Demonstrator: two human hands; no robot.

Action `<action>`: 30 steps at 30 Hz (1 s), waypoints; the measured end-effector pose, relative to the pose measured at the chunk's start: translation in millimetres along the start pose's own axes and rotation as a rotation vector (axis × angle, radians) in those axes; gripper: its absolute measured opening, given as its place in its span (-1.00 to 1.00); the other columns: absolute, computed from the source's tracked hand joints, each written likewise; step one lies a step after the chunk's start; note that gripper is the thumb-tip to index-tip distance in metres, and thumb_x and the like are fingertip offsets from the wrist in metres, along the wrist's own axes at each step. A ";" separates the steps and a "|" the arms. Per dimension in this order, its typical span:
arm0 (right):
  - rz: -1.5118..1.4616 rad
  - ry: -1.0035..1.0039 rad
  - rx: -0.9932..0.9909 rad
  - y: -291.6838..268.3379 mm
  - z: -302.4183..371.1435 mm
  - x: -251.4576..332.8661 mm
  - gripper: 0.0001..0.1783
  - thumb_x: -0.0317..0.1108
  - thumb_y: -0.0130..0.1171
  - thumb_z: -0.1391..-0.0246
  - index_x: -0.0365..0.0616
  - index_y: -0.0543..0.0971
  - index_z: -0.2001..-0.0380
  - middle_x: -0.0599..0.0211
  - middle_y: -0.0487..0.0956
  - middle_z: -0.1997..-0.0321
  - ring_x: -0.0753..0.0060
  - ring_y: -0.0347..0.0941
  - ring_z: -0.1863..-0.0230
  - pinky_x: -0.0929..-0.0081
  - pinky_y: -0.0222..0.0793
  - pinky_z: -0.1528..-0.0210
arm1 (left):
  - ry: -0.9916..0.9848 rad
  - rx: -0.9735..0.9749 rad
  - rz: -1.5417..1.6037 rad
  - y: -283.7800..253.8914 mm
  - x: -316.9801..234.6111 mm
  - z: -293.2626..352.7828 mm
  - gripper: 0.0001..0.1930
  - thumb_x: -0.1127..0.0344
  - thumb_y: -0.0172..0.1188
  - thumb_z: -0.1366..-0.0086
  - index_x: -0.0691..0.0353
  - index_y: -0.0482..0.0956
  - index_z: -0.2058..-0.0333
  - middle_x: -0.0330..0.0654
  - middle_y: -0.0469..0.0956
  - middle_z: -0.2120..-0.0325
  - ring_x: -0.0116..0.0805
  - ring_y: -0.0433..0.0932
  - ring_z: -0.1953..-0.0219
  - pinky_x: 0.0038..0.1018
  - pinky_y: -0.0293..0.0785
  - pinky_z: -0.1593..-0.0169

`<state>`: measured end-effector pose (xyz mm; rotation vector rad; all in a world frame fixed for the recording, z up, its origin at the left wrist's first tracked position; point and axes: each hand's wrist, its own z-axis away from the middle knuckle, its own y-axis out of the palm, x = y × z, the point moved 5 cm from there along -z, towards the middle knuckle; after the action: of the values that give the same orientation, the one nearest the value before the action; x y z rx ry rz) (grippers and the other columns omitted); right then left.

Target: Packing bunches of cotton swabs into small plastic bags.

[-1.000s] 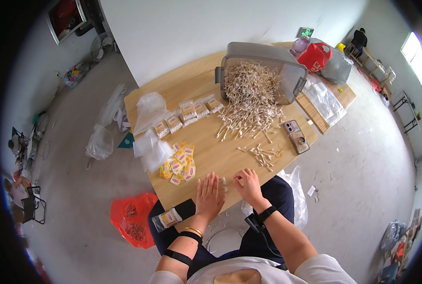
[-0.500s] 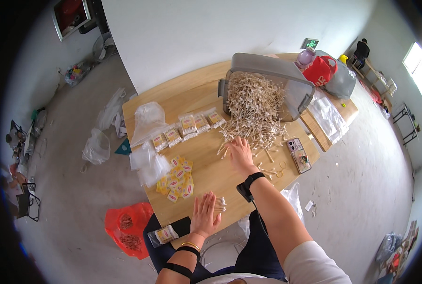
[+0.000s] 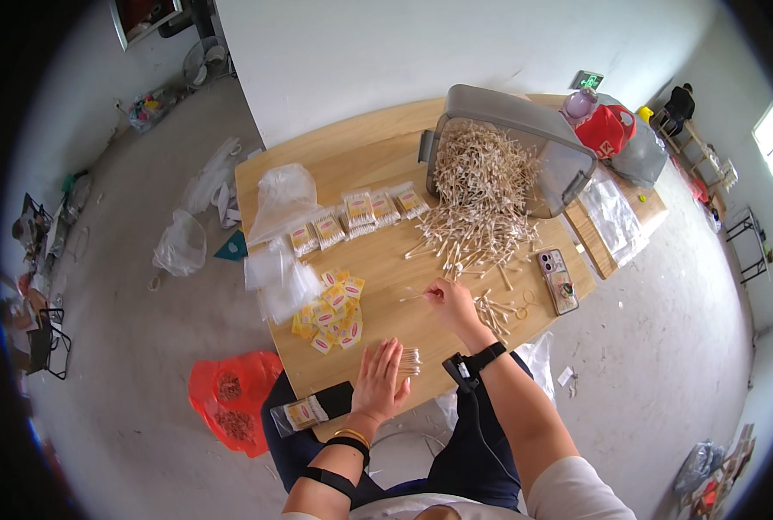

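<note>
My right hand (image 3: 450, 301) has pulled back from the swab pile (image 3: 477, 204), fingers pinching a few swabs; left hand (image 3: 380, 380) stays flat, fingers together, on the small bundle (image 3: 409, 360).

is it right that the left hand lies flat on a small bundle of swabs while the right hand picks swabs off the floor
Not quite. In the head view the right hand picks swabs off the table, not the floor. The left hand does lie flat on a small bundle.
</note>
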<state>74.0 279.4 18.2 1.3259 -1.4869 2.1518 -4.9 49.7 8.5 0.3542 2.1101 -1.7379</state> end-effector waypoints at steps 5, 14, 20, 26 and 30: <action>0.068 -0.150 -0.106 -3.8 25.7 -8.4 -0.87 -0.39 0.32 -0.02 -0.16 0.68 0.34 0.17 0.66 0.38 0.14 0.58 0.37 0.28 0.49 0.28 | 0.015 -0.028 -0.001 1.3 0.4 0.1 -0.24 0.13 0.17 -0.25 0.27 0.16 -0.37 -0.03 0.18 -0.38 -0.07 0.13 -0.45 0.05 -0.07 -0.50; 0.088 -0.257 -0.217 15.3 29.1 18.4 -0.91 -0.42 0.32 0.08 -0.05 0.60 0.45 0.22 0.53 0.31 0.03 0.45 0.16 0.15 0.39 0.08 | 0.013 -0.031 -0.012 -0.3 1.4 2.8 -0.27 0.10 0.14 -0.27 0.28 0.19 -0.35 -0.03 0.22 -0.36 -0.09 0.15 -0.44 0.04 -0.08 -0.50; 0.309 -0.279 -0.274 6.5 7.7 0.4 -0.88 -0.43 0.32 0.07 -0.02 0.59 0.41 0.25 0.51 0.21 0.04 0.41 0.09 0.09 0.36 0.03 | -0.003 0.004 0.006 5.6 1.3 0.9 -0.29 0.09 0.12 -0.29 0.24 0.19 -0.35 -0.05 0.19 -0.37 -0.09 0.14 -0.43 0.03 -0.08 -0.51; 0.164 -0.206 -0.186 0.5 41.8 10.3 -0.89 -0.47 0.32 0.03 -0.13 0.61 0.37 0.19 0.57 0.29 0.06 0.51 0.19 0.19 0.45 0.11 | 0.022 -0.023 -0.020 2.3 1.7 4.0 -0.27 0.10 0.14 -0.28 0.24 0.18 -0.36 -0.03 0.17 -0.38 -0.05 0.15 -0.43 0.05 -0.08 -0.51; 0.015 -0.166 -0.211 -9.7 73.5 7.6 -0.90 -0.51 0.32 -0.02 -0.22 0.62 0.35 0.17 0.59 0.34 0.19 0.57 0.30 0.33 0.51 0.20 | 0.027 -0.001 -0.028 -0.9 -1.2 1.4 -0.27 0.11 0.14 -0.28 0.24 0.18 -0.36 -0.02 0.14 -0.41 -0.05 0.11 -0.46 0.05 -0.09 -0.51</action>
<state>116.0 220.7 36.6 1.4491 -1.7363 1.8702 -4.0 48.2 9.6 0.3519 2.1443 -1.7574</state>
